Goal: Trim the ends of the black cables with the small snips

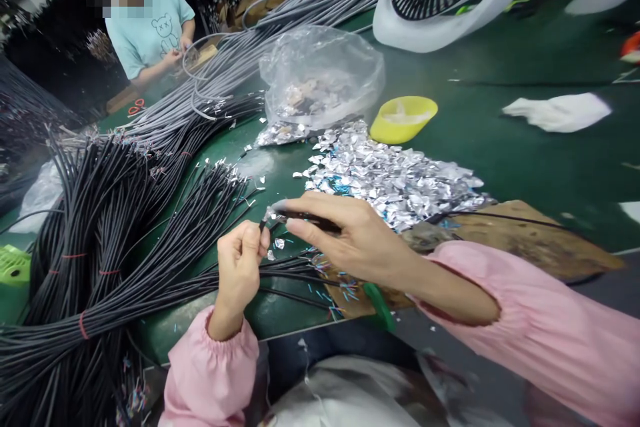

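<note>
My left hand (240, 267) is closed around a black cable (263, 224), thumb and fingers pinching it close to its stripped end. At that end a small bit of silvery foil shows. My right hand (355, 230) meets it from the right, gripping a slim dark tool (320, 219) along the palm; its exact kind is hard to make out. The right thumb and forefinger reach to the cable's tip. Below and behind the hands lie black cables (200, 213) in bundles, with thin coloured wires at some ends.
A heap of foil scraps (415, 180) lies beyond my right hand, beside a yellow scoop-like cup (404, 120) and a clear plastic bag (323, 80). Grey cables (300, 7) run across the back. A white fan (425, 27) stands at the upper right. Another person (150, 27) works at far left.
</note>
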Demonstrator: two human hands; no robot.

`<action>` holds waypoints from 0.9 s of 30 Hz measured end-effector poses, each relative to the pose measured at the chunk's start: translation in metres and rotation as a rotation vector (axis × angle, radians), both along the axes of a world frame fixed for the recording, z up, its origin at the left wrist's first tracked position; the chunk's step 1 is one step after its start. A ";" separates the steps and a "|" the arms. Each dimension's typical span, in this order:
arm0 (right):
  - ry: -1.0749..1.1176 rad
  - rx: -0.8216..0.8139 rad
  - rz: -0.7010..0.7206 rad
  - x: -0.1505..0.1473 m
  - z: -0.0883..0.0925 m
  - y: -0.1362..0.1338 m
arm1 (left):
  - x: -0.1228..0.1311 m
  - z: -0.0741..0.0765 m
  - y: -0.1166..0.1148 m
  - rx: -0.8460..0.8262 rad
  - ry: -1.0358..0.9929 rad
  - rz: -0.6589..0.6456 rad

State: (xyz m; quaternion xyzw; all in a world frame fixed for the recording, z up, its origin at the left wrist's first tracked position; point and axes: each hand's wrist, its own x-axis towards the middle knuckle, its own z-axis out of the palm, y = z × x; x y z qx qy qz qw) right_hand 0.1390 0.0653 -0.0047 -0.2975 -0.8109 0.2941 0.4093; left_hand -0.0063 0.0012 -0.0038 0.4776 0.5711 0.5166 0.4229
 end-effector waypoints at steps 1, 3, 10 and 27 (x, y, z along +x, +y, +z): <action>0.017 0.011 0.010 0.000 0.000 0.000 | 0.000 0.000 0.000 0.000 0.004 -0.003; 0.048 0.029 0.024 0.000 0.000 0.000 | 0.000 0.001 0.000 0.000 0.010 -0.006; 0.061 0.038 0.018 0.001 -0.001 0.000 | 0.001 0.001 0.000 -0.002 0.073 -0.004; 0.117 -0.270 0.074 0.006 0.007 0.007 | -0.010 0.002 -0.005 0.370 0.395 0.058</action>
